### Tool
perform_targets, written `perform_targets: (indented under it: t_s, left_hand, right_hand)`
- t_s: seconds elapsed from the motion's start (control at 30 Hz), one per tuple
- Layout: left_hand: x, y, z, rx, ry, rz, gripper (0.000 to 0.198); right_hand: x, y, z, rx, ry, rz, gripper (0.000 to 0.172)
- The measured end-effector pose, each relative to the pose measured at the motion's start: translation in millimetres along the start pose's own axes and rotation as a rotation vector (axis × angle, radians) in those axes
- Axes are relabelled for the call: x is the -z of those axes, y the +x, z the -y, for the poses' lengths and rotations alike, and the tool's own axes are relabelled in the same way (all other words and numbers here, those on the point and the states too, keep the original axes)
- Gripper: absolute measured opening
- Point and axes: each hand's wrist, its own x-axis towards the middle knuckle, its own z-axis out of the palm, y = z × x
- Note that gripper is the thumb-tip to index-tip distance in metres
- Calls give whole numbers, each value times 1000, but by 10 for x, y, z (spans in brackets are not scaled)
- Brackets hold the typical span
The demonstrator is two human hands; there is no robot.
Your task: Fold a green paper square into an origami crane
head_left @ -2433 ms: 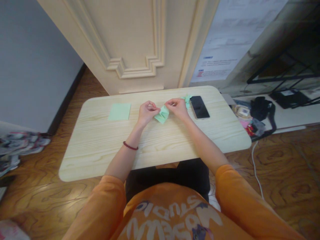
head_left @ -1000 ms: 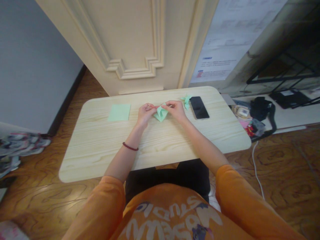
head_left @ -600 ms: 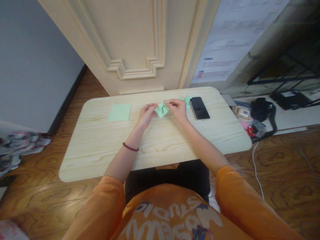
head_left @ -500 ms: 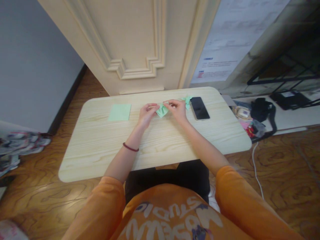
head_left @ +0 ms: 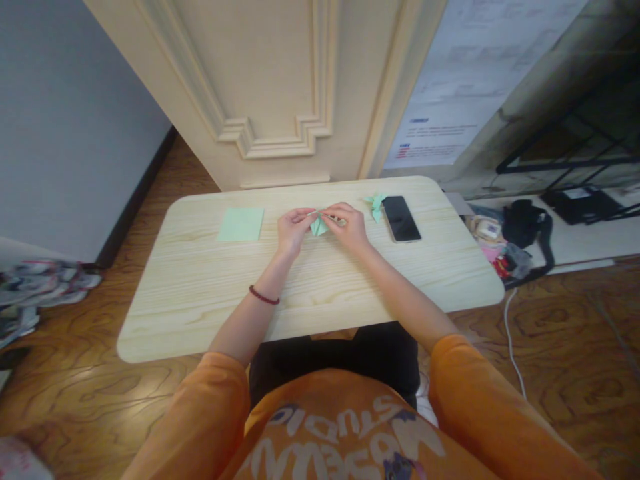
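A small piece of folded green paper [head_left: 317,227] is pinched between both my hands just above the light wooden table [head_left: 200,293]. My left hand [head_left: 293,229] grips its left side with fingers closed. My right hand [head_left: 347,227] pinches its right side, fingers pressed together. Most of the paper is hidden between my fingers. A red bead bracelet sits on my left wrist.
A flat green paper square [head_left: 241,224] lies to the left. A finished green folded figure [head_left: 375,203] rests beside a black phone [head_left: 401,218] on the right. A cream panelled door stands behind the table. Bags and a white cable lie on the floor at right.
My hands have closed in toward each other and the green paper is folded smaller, now mostly covered by my fingers. The view has shifted slightly.
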Motion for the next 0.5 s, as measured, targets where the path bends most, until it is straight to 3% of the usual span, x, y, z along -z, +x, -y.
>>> perform_targets:
  t_s: [0.27,0.5]
  left_hand:
    - [-11,15,29,-45,-12,-60,23]
    - [23,15,6,-25,-25,-39,27]
  right_hand:
    - [-26,-25,-23,75,-81,39,22]
    - [-31,-36,12,135,-113,82,25]
